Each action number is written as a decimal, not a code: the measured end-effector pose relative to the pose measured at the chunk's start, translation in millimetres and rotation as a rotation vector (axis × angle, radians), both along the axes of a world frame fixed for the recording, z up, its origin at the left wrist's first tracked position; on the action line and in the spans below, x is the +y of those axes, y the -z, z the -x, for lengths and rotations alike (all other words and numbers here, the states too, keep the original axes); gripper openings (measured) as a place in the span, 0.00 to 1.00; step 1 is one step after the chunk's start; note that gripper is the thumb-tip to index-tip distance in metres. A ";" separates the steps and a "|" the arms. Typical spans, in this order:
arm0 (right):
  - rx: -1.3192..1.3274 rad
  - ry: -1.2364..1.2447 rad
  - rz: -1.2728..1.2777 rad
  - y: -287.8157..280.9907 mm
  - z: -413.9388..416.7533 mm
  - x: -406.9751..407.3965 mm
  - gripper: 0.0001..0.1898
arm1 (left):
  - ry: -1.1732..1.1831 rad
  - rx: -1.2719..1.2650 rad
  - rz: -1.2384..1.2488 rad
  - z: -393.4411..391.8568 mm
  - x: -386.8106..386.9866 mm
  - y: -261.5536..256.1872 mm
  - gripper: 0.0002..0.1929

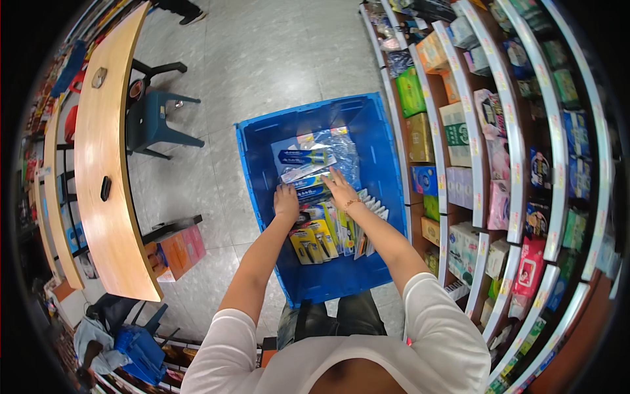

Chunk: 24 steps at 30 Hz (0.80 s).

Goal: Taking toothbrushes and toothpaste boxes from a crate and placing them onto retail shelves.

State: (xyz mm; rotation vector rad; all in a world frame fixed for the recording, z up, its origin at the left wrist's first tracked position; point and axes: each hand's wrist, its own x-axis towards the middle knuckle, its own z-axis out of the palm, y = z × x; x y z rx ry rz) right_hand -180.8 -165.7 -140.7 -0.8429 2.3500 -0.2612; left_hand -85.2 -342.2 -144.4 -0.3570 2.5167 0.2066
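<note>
Both my hands are inside a blue plastic crate (315, 291). My left hand (287, 201) rests at the left ends of several blue toothpaste boxes (311, 192). My right hand (340, 189) lies at their right side, fingers spread; whether it grips one is not clear. Farther back in the crate are more long boxes (301, 156) and clear plastic packaging (344, 150). Nearer to me lie yellow-carded razors (315, 242), and beside them stands a row of blister-carded goods (353, 231), partly under my right forearm.
Shelves of tissue packs (460, 187) and other packaged goods run along the right. On the left stand a wooden table (101, 147), a blue plastic stool (155, 120) and an orange-pink carton (182, 251). A person's leg and shoe (193, 17) show at the top.
</note>
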 end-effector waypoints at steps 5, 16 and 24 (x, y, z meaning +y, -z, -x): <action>-0.210 0.294 0.243 -82.6 -23.4 54.7 0.31 | -0.092 0.290 -0.326 -45.9 23.0 -30.0 0.21; -0.050 0.657 0.553 -229.6 -196.5 298.9 0.21 | -0.062 0.339 -0.771 -114.1 154.2 -106.0 0.16; 0.778 0.881 0.562 -435.8 -297.7 506.4 0.15 | 0.353 0.301 -1.037 -96.3 335.7 -186.3 0.08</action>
